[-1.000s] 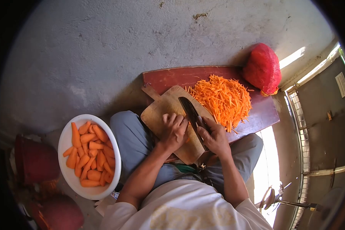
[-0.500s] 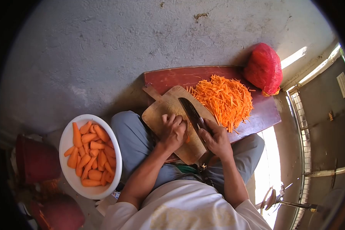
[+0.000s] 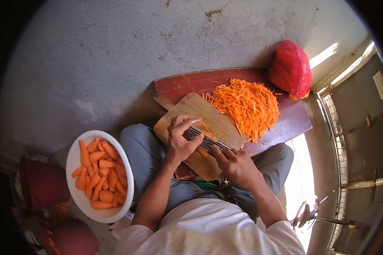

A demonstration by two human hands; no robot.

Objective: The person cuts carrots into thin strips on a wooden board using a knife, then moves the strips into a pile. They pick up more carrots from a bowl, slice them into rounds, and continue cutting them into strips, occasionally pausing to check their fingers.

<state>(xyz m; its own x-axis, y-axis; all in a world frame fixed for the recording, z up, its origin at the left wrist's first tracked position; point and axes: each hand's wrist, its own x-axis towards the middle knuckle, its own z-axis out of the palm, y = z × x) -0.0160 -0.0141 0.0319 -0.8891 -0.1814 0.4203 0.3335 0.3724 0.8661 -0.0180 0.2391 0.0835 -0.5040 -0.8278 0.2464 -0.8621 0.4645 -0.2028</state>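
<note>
My right hand (image 3: 239,166) is closed around the handle of a knife (image 3: 212,144), its blade turned broadside over the wooden cutting board (image 3: 210,114). A few orange carrot strips (image 3: 208,134) cling to the blade. By the blade's far end, my left hand (image 3: 183,138) has its thumb and forefinger spread apart, one on each side of the blade. A carrot piece (image 3: 202,151) shows on the board below the left thumb, partly hidden. Beyond the board lies a heap of shredded carrot (image 3: 249,106).
A white basin (image 3: 130,187) of whole peeled carrots (image 3: 101,178) stands at my left, near dark red buckets (image 3: 44,182). The board rests on a red bench (image 3: 298,117) with a red mesh bag (image 3: 290,68) at its far right. A grey wall (image 3: 102,63) rises behind.
The knife has turned from edge-down to broadside, with strips now showing on it. My left hand has opened from a curled hold on the board and moved to the blade.
</note>
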